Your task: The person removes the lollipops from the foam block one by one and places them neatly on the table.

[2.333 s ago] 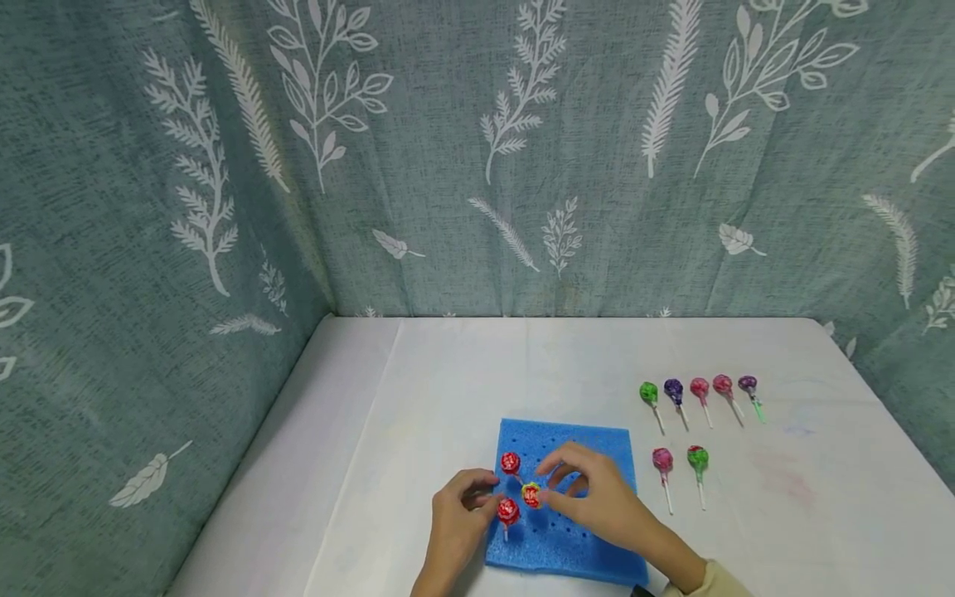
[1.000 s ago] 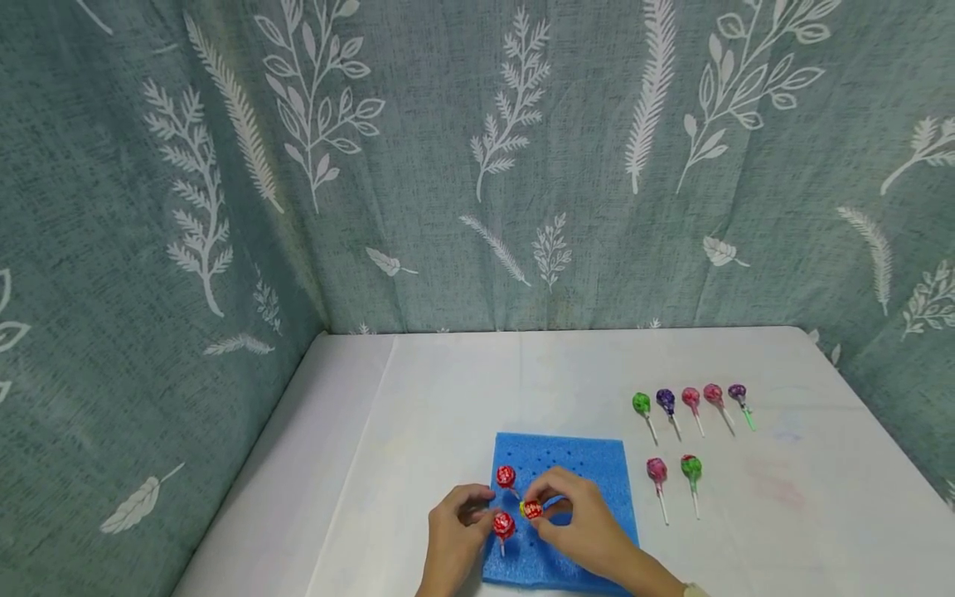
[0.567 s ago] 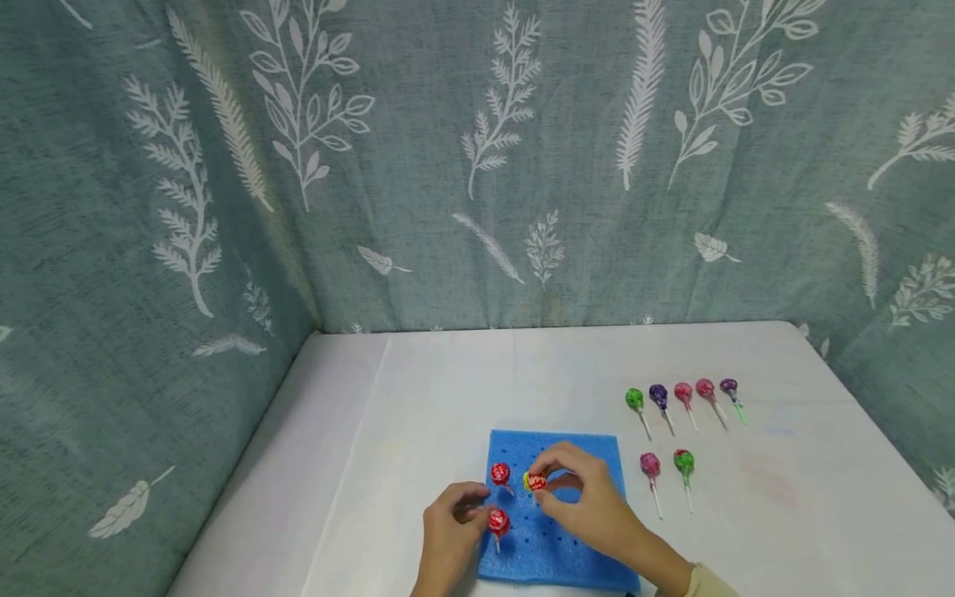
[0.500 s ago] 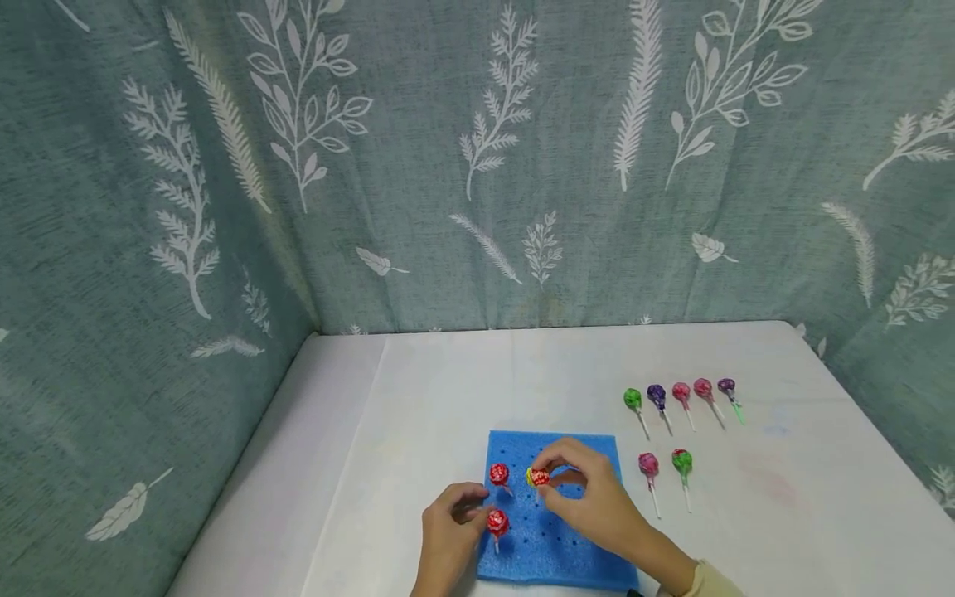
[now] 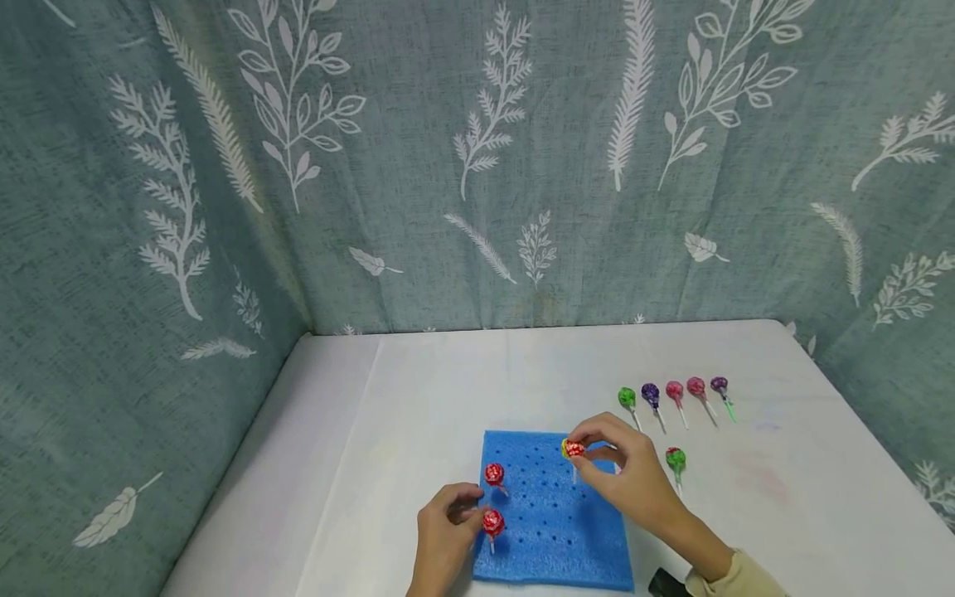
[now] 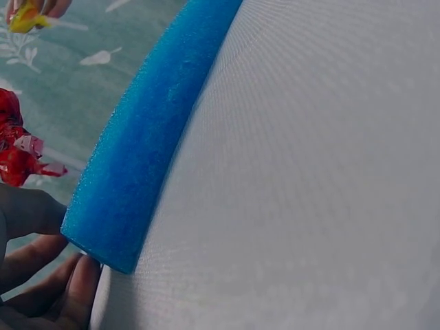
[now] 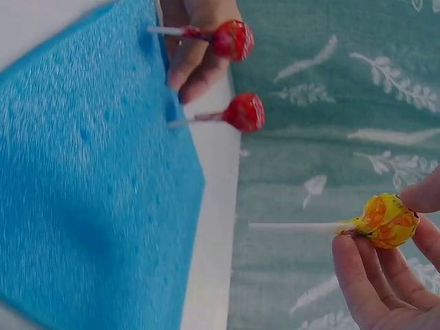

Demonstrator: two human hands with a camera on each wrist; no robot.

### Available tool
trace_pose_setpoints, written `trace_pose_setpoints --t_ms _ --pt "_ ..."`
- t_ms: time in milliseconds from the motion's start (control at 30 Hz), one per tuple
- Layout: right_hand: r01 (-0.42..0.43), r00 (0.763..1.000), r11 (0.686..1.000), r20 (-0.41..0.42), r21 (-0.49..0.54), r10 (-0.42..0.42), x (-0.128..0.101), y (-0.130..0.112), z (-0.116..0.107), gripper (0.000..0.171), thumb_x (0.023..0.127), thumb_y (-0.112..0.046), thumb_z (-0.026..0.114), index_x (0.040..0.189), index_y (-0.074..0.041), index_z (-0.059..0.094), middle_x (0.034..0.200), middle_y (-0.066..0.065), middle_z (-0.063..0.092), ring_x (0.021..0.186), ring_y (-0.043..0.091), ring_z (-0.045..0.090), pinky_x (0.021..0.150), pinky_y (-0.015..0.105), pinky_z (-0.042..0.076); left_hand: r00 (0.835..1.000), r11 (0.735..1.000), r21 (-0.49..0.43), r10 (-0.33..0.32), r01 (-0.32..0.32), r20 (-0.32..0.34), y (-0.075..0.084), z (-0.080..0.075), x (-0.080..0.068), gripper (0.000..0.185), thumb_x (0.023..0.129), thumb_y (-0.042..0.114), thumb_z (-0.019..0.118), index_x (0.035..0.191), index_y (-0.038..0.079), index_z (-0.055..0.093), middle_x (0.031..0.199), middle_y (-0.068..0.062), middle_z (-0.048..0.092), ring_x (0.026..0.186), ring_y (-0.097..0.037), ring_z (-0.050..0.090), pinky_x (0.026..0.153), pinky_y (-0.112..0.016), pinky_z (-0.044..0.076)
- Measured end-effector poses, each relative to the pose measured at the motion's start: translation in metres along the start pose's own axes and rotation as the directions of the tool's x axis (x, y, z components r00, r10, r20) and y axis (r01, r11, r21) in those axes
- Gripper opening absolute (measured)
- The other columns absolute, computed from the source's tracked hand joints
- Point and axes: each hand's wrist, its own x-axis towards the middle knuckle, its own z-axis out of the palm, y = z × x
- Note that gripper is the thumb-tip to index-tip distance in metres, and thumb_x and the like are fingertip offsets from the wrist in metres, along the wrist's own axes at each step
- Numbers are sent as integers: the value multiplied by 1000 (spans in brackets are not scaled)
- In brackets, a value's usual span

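In the head view, a blue foam board [image 5: 552,555] dotted with holes lies on the white table. Two red lollipops [image 5: 495,473] stand in it along its left side. My left hand [image 5: 445,531] grips the board's left edge beside the nearer lollipop; the left wrist view shows thumb and fingers [image 6: 79,289] at the foam's corner. My right hand [image 5: 634,473] pinches the wrapped head of a yellow-and-red lollipop [image 7: 388,220]. Its white stick points down over the board's far right part, apart from the foam in the right wrist view.
Right of the board lie several loose lollipops: a green one [image 5: 627,398], a dark purple one [image 5: 651,393], pink ones [image 5: 696,386] and a red-green one [image 5: 675,458]. A black object [image 5: 666,583] shows by the right sleeve. A leaf-patterned curtain [image 5: 418,166] hangs behind the table.
My right hand has carried the yellow-and-red lollipop from between the two red ones toward the board's far right, now covering one pink loose lollipop. My left hand has kept its place on the foam edge.
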Motion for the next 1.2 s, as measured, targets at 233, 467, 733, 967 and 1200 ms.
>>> trace_pose_setpoints --t_ms 233,467,733,967,1200 --pt "-14 997 998 -71 -58 10 0 1 -21 31 77 16 67 103 0 63 95 13 60 85 18 59 70 25 56 1000 1000 -16 9 -9 13 1 -1 1 23 73 -1 77 93 5 68 95 -6 67 80 -14 64 71 -19 53" --pt "-83 990 988 -126 -133 66 0 0 -43 28 79 11 68 104 0 63 98 11 61 88 13 59 74 21 54 1000 1000 -14 -2 2 8 1 -1 1 22 73 -1 76 93 5 68 95 -7 66 81 -14 65 70 -19 53" --pt "-176 972 963 -190 -205 138 -8 1 -67 26 81 7 68 106 -3 65 99 8 60 88 12 59 75 18 53 1000 1000 -7 4 -4 17 3 0 1 22 74 0 76 93 4 68 96 -7 66 81 -14 64 71 -21 54" --pt "-199 964 946 -225 -257 142 -15 5 -78 26 81 6 68 105 -4 65 100 8 60 88 9 59 75 15 51 1000 1000 15 0 -1 15 1 2 1 22 74 0 76 93 6 68 96 -5 66 79 -12 64 71 -20 53" --pt "-217 957 934 -251 -283 147 -21 11 -87 25 82 5 68 105 -3 65 100 8 60 88 7 59 75 13 50 1000 1000 25 2 -3 9 1 1 0 22 73 -2 76 93 6 68 95 -5 66 80 -13 64 71 -20 53"
